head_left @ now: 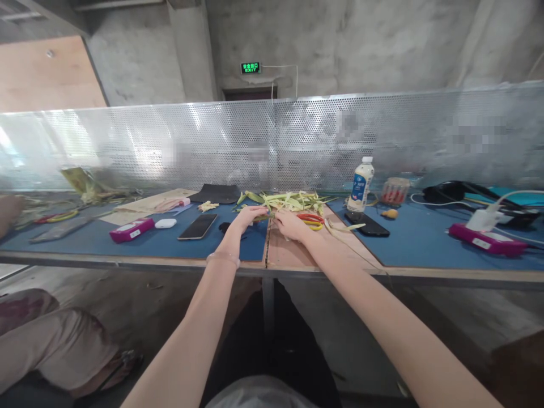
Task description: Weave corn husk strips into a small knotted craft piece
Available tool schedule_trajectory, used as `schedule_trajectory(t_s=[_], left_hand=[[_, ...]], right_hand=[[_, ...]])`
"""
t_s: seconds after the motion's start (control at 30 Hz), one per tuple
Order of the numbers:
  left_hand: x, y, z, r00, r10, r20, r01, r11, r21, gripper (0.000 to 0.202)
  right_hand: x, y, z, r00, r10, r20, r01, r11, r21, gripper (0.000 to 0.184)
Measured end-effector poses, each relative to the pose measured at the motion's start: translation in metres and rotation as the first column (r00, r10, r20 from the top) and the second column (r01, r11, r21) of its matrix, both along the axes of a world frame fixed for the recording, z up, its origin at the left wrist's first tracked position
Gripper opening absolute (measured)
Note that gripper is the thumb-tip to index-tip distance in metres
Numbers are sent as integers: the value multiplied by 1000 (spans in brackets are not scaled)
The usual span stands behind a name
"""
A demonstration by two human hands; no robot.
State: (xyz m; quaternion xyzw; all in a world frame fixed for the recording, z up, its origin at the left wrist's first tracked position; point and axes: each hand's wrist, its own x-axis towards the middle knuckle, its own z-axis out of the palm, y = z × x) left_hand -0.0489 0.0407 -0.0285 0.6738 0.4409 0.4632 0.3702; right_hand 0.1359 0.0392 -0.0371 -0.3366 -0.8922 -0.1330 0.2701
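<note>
Handling one green strand point(272, 215), largely covered by your fingers, just in front of the husk pile point(297, 201), your reference for every entry.

Left hand point(254, 215): at the pile's near left edge, fingers extended over the strand; whether it grips, you cannot tell from this view. A clear bracelet point(223, 259) circles the wrist.

Right hand point(291, 224): in front of the pile, fingers curled around the strand, knuckles up.

Red and yellow loops point(315, 225): by the pile's near right edge, beside your right hand; type unclear. Pale strip point(346, 228): lying to the right of these.

Right of the pile: bottle point(360, 184), upright, white cap, blue label; black phone point(368, 224), flat, nearer you; clear jar point(395, 191), red contents; small orange item point(389, 213); farther out, purple power strip point(487, 241) bearing a white plug point(484, 220).

Left of the pile: yellowish shreds point(208, 206); black sheet point(216, 193); dark phone point(198, 226); white case point(165, 223); purple box point(131, 230); well apart, a second husk bundle point(87, 184).

Beneath the pile: worktop point(408, 252), partly blue-covered. Behind it: perforated metal panel point(204, 147), with a lit exit sign point(250, 68) above and beyond. Far left and below: a seated person's leg point(70, 340) in light trousers.
</note>
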Motion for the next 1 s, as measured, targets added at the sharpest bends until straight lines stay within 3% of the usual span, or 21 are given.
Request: schedule_trajectory(t_s=[0.5, 1.0], left_hand=[[3, 5, -2, 990, 89, -106, -86, 996, 36, 27], [9, -2, -3, 988, -96, -121, 94, 995, -24, 26]], right_hand=[[-5, -1, 1, 1000, 21, 17, -15, 947, -320, 22], [0, -4, 1, 986, 47, -158, -110, 900, -422, 24]])
